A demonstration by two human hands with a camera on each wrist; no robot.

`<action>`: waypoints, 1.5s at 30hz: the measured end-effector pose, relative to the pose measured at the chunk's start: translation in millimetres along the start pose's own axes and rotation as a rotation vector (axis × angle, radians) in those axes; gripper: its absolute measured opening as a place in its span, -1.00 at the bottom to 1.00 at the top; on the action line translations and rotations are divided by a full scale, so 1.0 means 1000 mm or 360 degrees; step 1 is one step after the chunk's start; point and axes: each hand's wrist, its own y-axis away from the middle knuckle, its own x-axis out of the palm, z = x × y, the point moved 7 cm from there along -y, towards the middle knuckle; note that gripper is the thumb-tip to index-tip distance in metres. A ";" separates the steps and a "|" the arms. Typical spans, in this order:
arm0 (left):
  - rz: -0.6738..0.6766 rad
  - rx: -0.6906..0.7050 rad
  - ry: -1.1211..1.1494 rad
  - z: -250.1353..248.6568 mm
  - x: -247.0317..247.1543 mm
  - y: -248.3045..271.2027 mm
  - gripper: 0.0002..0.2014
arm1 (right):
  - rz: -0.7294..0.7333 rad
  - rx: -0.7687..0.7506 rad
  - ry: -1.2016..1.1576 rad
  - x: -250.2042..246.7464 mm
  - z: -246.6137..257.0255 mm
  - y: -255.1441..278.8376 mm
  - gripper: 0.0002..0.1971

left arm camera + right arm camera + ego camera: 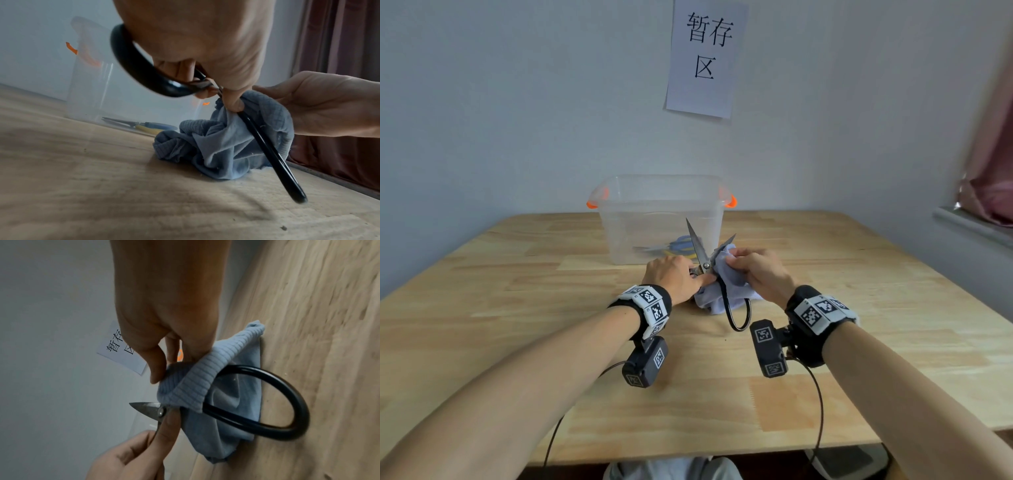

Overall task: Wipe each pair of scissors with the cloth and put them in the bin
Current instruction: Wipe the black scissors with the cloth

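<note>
Black-handled steel scissors (700,255) stand with their blades spread, points up, in front of the clear bin (616,219). My left hand (674,275) grips them at the pivot and one handle loop (139,68). My right hand (756,269) pinches a light blue cloth (726,291) around the right blade. The cloth (222,144) hangs down to the table, and the other black loop (283,402) lies against it. Inside the bin lies a blue and yellow pair of scissors (674,246), also seen through the bin wall as scissors (148,126).
The wooden table (517,325) reaches the wall behind the bin, whose orange handles (593,202) stick out at both sides. A paper sign (705,58) hangs on the wall. A pink curtain (993,171) and a window sill stand at the right.
</note>
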 end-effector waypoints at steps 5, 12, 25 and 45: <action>0.0011 0.0023 -0.0009 -0.003 0.000 0.000 -0.43 | -0.0078 -0.0145 0.0124 0.003 0.002 0.004 -0.87; 0.0019 0.0076 -0.0019 -0.011 0.001 0.001 -0.42 | -0.0181 -0.0248 0.0281 0.007 -0.006 0.003 -0.82; -0.0013 0.0174 -0.0011 -0.014 0.008 0.001 -0.49 | -0.0092 -0.0271 0.0328 0.012 -0.005 0.013 -0.84; -0.0116 0.0201 0.0001 -0.019 -0.001 0.006 -0.54 | -0.0313 -0.0191 0.0366 0.020 -0.003 0.007 -0.75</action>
